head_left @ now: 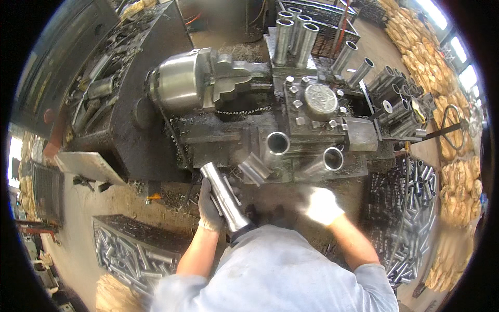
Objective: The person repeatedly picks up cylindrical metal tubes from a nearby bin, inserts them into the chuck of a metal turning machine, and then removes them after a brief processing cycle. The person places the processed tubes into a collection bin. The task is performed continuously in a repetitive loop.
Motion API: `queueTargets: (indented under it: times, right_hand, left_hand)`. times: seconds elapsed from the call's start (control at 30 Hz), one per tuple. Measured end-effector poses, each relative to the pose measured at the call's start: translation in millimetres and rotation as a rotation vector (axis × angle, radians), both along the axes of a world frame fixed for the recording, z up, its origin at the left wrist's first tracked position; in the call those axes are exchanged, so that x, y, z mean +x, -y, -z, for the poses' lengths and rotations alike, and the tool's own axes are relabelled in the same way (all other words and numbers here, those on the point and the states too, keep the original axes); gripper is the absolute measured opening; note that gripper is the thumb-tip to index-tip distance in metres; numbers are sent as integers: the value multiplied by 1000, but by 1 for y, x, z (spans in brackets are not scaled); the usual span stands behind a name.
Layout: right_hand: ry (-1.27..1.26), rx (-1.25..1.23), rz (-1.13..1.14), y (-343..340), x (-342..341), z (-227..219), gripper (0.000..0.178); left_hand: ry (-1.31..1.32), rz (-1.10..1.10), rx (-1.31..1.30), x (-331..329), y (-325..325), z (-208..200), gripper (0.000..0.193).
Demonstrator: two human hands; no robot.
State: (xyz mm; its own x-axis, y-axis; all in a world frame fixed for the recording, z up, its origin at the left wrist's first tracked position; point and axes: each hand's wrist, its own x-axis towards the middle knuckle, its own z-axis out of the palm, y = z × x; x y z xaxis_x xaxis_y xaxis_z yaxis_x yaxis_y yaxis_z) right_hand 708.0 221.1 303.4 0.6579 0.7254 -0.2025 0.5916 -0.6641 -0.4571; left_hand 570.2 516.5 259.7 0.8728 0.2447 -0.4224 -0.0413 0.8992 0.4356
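Note:
My left hand [210, 208], in a dark-palmed work glove, is closed around a shiny metal tube [223, 195] that is tilted across the front of my body. My right hand [321, 205], in a whitish glove, is out to the right in front of the lathe, smeared by motion; its fingers cannot be made out. Between the hands and the lathe are an upright metal tube [277, 144], a leaning metal tube [325, 162] and a blurred short metal piece [254, 169]. Behind them the lathe's chuck [179, 80] faces the tool post [320, 99].
Several tubes [296, 39] stand on the lathe's far side, and more [397, 106] crowd its right end. A bin of tubes [130, 255] sits low at left, another bin [416, 218] at right. Stacked sacks [457, 192] line the right side. A handwheel [453, 127] juts out at right.

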Motion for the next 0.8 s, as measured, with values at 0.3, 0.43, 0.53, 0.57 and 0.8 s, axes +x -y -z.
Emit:
queueTargets:
  times: [0.3, 0.43, 0.53, 0.57, 0.8]
  right_hand:
    - [159, 124, 125, -145, 1, 75, 32]
    - [-604, 501, 264, -134, 13, 10, 53]
    - [-538, 146, 230, -161, 6, -16, 73]
    - [-680, 66, 105, -168, -1, -21, 84]
    - [-876, 428, 121, -118, 7, -111, 87]
  left_hand:
    - [16, -2, -89, -8, -40, 43, 75]
    - [-4, -54, -124, 2, -41, 29, 73]
    - [63, -137, -147, 15, -18, -1, 78]
    - [24, -137, -9, 22, -7, -12, 77]
    - [-599, 518, 1847, 107, -95, 13, 81]
